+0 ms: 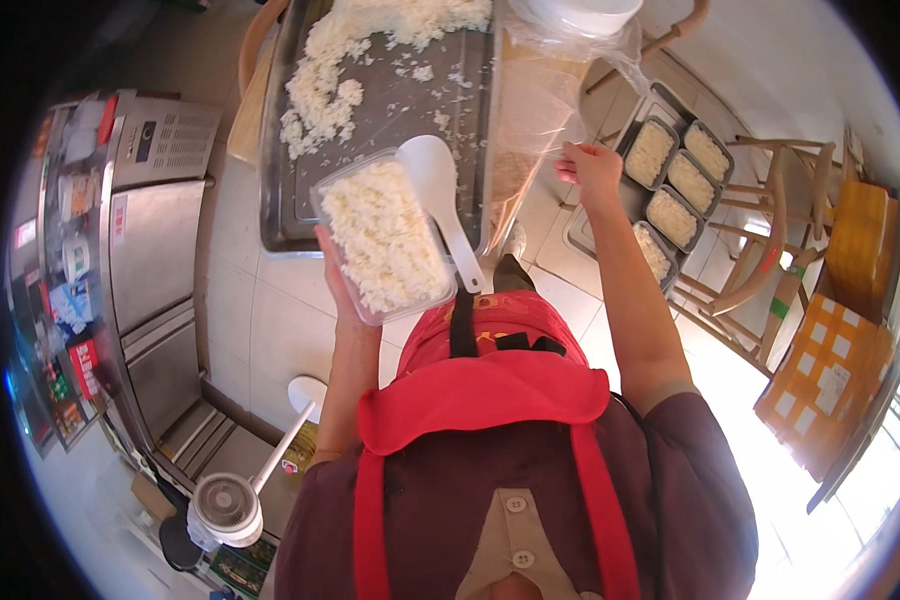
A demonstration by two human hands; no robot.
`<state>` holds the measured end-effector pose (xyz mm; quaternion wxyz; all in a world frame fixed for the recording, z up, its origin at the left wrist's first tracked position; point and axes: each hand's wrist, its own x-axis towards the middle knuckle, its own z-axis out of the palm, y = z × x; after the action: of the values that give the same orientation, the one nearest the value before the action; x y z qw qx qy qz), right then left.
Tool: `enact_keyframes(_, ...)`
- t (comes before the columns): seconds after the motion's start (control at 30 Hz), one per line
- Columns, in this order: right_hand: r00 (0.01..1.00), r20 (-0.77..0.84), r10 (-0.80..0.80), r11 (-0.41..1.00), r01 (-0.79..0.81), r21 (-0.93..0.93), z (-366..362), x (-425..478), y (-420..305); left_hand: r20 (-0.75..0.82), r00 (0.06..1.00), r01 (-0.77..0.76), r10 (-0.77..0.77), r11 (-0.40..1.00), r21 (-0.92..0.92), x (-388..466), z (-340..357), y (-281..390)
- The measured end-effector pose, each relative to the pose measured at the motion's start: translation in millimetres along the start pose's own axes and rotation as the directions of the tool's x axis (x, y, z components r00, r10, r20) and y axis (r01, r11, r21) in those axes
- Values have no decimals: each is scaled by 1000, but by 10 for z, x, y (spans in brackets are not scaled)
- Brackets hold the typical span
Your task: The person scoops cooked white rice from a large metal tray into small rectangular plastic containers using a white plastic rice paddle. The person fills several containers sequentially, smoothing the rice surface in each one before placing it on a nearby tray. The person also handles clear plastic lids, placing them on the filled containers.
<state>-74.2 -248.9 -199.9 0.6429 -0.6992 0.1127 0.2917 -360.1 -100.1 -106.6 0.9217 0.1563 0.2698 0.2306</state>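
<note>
My left hand [337, 274] holds a clear plastic container [450, 289] from its left side; cooked white rice [386, 232] fills it. A white plastic rice paddle [429, 176] lies at the near edge of a large metal tray [420, 97], beside the container. More loose rice [319, 109] is spread over the tray's far and left parts. To the right of the tray, my right hand [591, 166] has its fingers pinched on the edge of a thin clear plastic film [544, 124]. The film spreads over the table beside the tray.
Several rice-filled containers [691, 184] stand on a metal tray [664, 96] at the right. Wooden chairs [776, 225] and a yellow taped box [825, 375] are beyond. A white round container [596, 15] is at the table's far right. A steel cabinet [157, 255] and a white fan [226, 506] stand left.
</note>
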Motion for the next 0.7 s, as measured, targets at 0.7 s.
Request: enact_keyframes(0.7, 909, 196, -367, 903, 399, -160, -28, -2049, -740, 395, 908, 148, -140, 989, 11, 313, 886, -221)
